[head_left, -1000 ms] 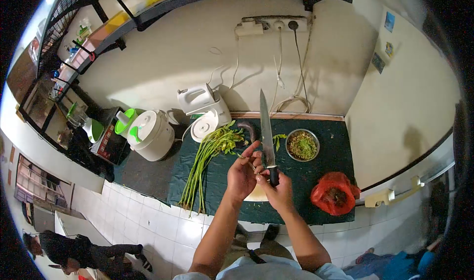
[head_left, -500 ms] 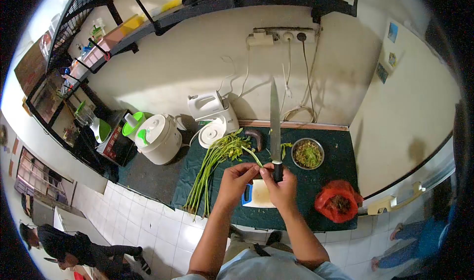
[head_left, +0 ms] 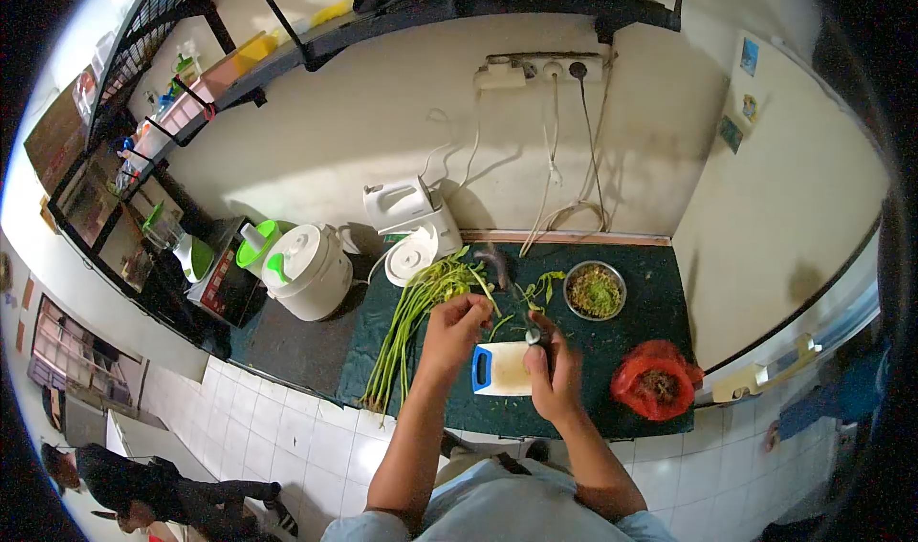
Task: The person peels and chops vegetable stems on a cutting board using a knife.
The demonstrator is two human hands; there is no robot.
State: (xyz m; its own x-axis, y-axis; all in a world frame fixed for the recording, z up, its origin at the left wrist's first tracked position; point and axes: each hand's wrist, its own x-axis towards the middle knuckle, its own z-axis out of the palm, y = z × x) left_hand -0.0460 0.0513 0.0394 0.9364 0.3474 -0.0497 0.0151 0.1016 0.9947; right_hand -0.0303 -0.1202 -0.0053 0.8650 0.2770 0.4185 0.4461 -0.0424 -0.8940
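Note:
My left hand [head_left: 459, 324] is closed, its fingertips pinched on a thin green stem [head_left: 490, 298] near the leafy end of the long green stalks [head_left: 406, 327]. My right hand [head_left: 557, 365] is wrapped round the knife's dark handle; the blade is blurred and hard to make out. Beneath and between my hands lies a white cutting board [head_left: 505, 370] with a blue handle. Behind it are a dark purple eggplant [head_left: 495, 267] and some loose leaves [head_left: 543, 289]. A metal bowl [head_left: 595, 291] of chopped greens stands to the right.
A red plastic bag [head_left: 655, 381] sits at the counter's right end. A white mixer [head_left: 416, 212], a rice cooker [head_left: 311, 272] and a blender [head_left: 182, 246] stand to the left. Cables hang from the wall socket [head_left: 553, 69]. A person in dark clothes [head_left: 163, 485] is at lower left.
The knife has tipped down from upright and its blade has blurred. My hands have moved apart, with my left hand shifting left, and more of the board shows.

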